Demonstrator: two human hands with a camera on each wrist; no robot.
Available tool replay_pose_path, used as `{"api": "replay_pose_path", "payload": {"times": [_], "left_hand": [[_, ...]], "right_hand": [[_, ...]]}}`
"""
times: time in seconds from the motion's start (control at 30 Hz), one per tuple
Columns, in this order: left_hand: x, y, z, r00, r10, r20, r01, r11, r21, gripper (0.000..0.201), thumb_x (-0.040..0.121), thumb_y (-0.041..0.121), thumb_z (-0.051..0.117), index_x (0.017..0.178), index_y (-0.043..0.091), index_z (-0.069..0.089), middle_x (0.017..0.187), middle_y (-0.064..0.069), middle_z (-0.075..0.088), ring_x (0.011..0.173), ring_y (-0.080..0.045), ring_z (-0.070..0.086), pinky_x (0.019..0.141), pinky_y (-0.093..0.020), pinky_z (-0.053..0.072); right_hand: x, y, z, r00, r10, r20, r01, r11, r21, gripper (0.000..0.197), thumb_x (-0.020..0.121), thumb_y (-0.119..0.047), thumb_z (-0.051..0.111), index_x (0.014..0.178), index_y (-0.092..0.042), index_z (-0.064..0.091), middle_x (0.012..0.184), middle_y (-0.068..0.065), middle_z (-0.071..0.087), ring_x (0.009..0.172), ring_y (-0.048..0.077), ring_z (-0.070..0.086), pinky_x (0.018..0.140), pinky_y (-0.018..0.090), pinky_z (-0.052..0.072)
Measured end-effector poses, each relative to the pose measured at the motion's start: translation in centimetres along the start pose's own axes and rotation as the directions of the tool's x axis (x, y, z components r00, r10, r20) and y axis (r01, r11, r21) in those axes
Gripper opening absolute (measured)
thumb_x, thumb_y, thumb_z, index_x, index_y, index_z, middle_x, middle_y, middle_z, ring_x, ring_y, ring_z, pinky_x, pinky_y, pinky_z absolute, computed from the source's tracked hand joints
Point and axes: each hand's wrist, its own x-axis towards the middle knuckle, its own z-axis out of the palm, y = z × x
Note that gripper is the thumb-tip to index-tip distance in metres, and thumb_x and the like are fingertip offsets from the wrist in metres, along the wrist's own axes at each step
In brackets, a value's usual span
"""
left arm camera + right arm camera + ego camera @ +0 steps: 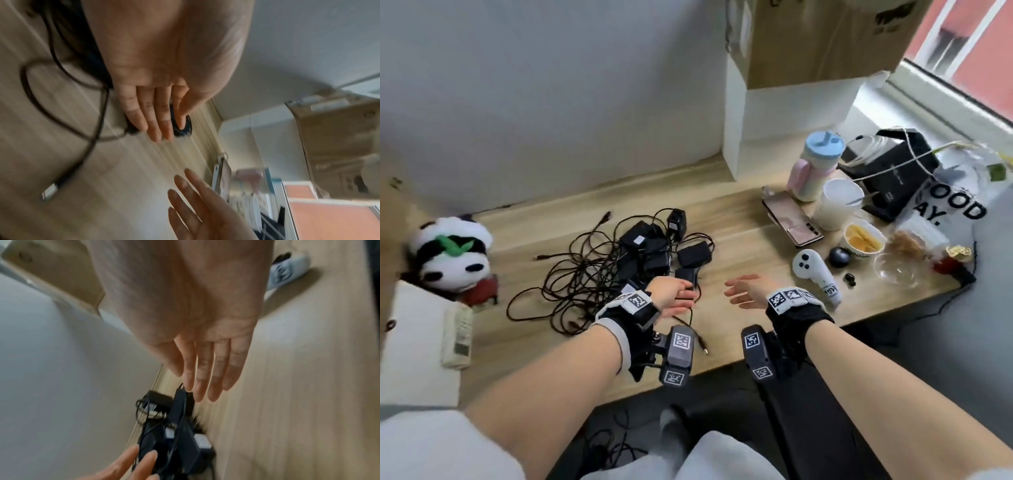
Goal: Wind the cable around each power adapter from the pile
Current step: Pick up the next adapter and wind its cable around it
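Observation:
A pile of black power adapters (650,250) with tangled black cables (571,284) lies mid-desk. My left hand (677,295) reaches into its near right edge. In the left wrist view the straight fingers (152,120) and thumb lie against one small black adapter (184,129) on the wood. That adapter's cable (96,113) loops toward me and ends in a silver plug (49,193). My right hand (743,291) hovers just to the right, palm turned left, fingers (205,378) straight and holding nothing. The pile (179,439) sits beyond the right hand's fingertips.
A panda plush (453,253), a remote (458,337) and a white box (414,342) sit on the left. To the right are a phone (791,221), a white cup (839,205), a bottle (816,168), a white controller (813,275), bowls (863,240) and a black bag (893,171).

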Motion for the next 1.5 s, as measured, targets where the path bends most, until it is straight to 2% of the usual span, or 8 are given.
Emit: {"api": "replay_pose_path", "payload": {"times": [0.2,0.43,0.53,0.73,0.9,1.13,1.27,1.5], "left_hand": [[0.2,-1.2,-9.9,0.995,-0.03,-0.095,0.015,0.988,-0.152,0.034,0.103,0.014,0.028,0.129,0.005,0.048,0.127,-0.014,0.055,0.116,-0.026,0.054,0.093,-0.028,0.042],[2.1,-2.1,-15.1,0.97,-0.05,-0.239,0.003,0.982,-0.191,0.033,0.099,0.014,0.039,0.128,0.004,0.052,0.124,-0.015,0.058,0.087,-0.018,0.055,0.066,-0.019,0.04],[3.1,-2.1,-16.0,0.963,-0.049,-0.263,0.0,0.983,-0.186,0.023,0.097,0.008,0.043,0.115,0.011,0.057,0.089,-0.007,0.058,0.071,-0.012,0.049,0.063,-0.018,0.038],[5.2,-4.3,-16.5,0.98,-0.061,-0.19,0.096,0.979,0.18,0.044,0.079,0.005,0.069,0.121,0.011,0.06,0.101,-0.005,0.057,0.078,-0.011,0.05,0.062,-0.02,0.04],[6.9,-5.7,-15.4,0.98,-0.04,-0.195,0.095,0.955,0.282,0.067,0.069,0.004,0.078,0.129,0.009,0.049,0.131,-0.009,0.052,0.118,-0.021,0.052,0.096,-0.03,0.044],[7.9,-6.2,-14.5,0.971,0.061,-0.232,0.021,0.942,0.334,0.06,0.074,0.002,0.068,0.131,0.012,0.052,0.122,-0.011,0.061,0.111,-0.026,0.059,0.094,-0.031,0.048],[6.2,-5.3,-14.6,0.997,0.0,-0.079,0.0,1.0,-0.001,0.044,0.087,-0.005,0.052,0.128,0.011,0.049,0.097,-0.012,0.062,0.074,-0.024,0.063,0.048,-0.022,0.05],[2.8,-1.1,-17.3,0.995,0.096,-0.027,-0.094,0.802,-0.589,0.031,0.092,0.027,0.041,0.078,0.012,0.064,0.105,-0.02,0.068,0.085,-0.031,0.065,0.071,-0.033,0.047]], "right_hand": [[3.5,-3.8,7.5,0.994,0.101,0.046,-0.095,0.99,-0.108,0.026,0.098,-0.011,0.038,0.08,-0.009,0.057,0.052,-0.001,0.061,0.04,0.012,0.053,0.046,0.021,0.04],[7.2,-6.3,10.4,0.987,-0.067,-0.144,0.026,0.963,-0.268,0.029,0.088,-0.006,0.055,0.114,0.007,0.06,0.066,0.002,0.055,0.055,0.012,0.051,0.049,0.02,0.04],[8.1,-7.4,10.5,0.985,-0.042,-0.165,0.0,0.969,-0.245,0.03,0.089,-0.008,0.055,0.115,0.005,0.06,0.068,0.002,0.056,0.057,0.012,0.053,0.051,0.021,0.041],[7.6,-7.1,13.3,0.999,0.026,-0.027,-0.033,0.939,-0.341,0.031,0.092,-0.02,0.053,0.112,0.002,0.061,0.07,0.002,0.059,0.058,0.012,0.054,0.054,0.022,0.042],[7.6,-7.1,15.0,0.997,0.069,0.016,-0.047,0.81,-0.585,0.039,0.084,-0.045,0.064,0.089,-0.005,0.066,0.08,0.007,0.07,0.056,0.016,0.059,0.052,0.022,0.045],[7.6,-6.6,15.8,0.955,-0.078,0.287,0.211,0.856,-0.472,0.035,0.099,-0.02,0.041,0.069,-0.012,0.057,0.049,0.002,0.051,0.044,0.011,0.05,0.044,0.017,0.042],[5.8,-8.9,15.6,0.885,-0.146,0.442,0.342,0.848,-0.405,0.036,0.1,-0.019,0.039,0.068,-0.011,0.053,0.058,0.004,0.045,0.051,0.012,0.047,0.048,0.013,0.042],[2.4,-16.0,14.3,0.739,-0.265,0.62,0.542,0.779,-0.314,0.036,0.099,-0.018,0.04,0.066,-0.013,0.051,0.079,0.001,0.063,0.083,0.013,0.058,0.097,0.032,0.043]]}}
